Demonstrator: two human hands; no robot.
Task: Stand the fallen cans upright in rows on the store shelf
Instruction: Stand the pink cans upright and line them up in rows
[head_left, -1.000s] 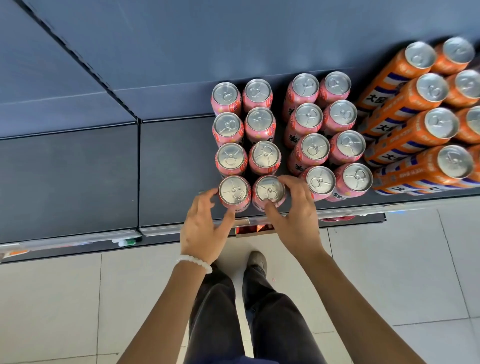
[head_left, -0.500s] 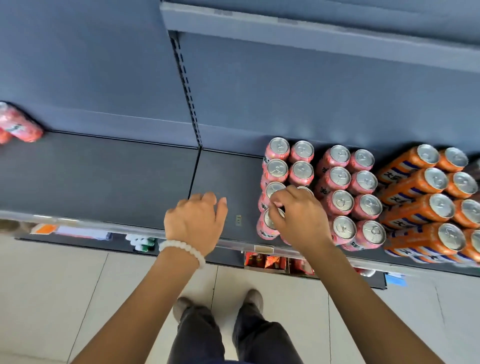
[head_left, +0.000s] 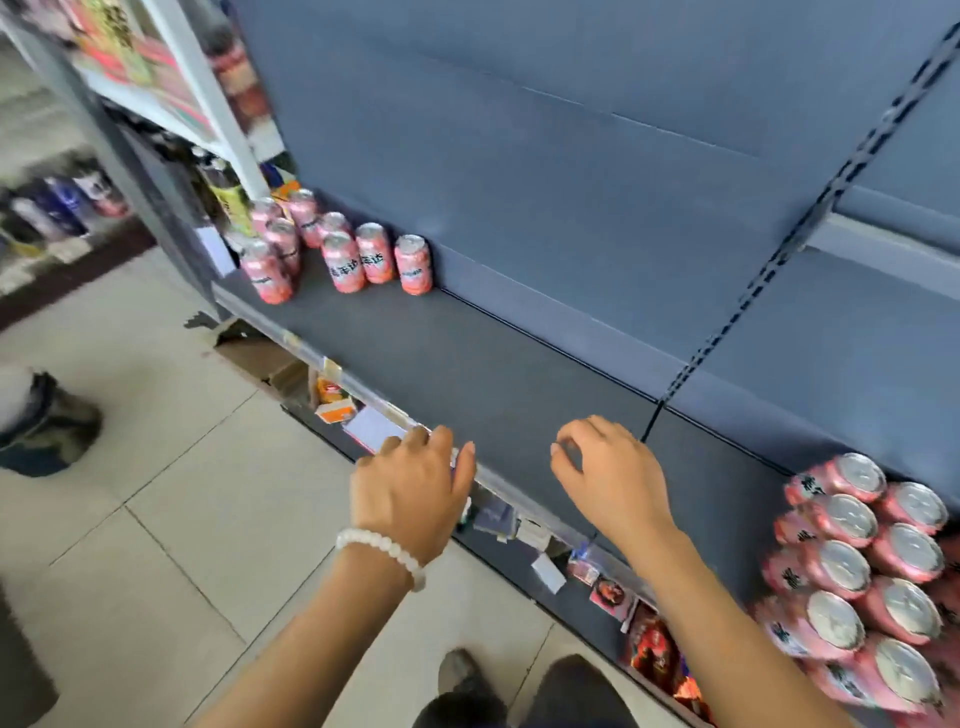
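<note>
Head view: I am hovering my left hand (head_left: 410, 493) and right hand (head_left: 613, 480), both loosely curled and holding nothing, over the shelf's (head_left: 467, 364) front edge; loose cans (head_left: 358, 254) are waiting at its far left end, best gripped by the sides.

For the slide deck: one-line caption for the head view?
Empty hands, left and right, hover at the shelf edge between two pink can groups.
</note>
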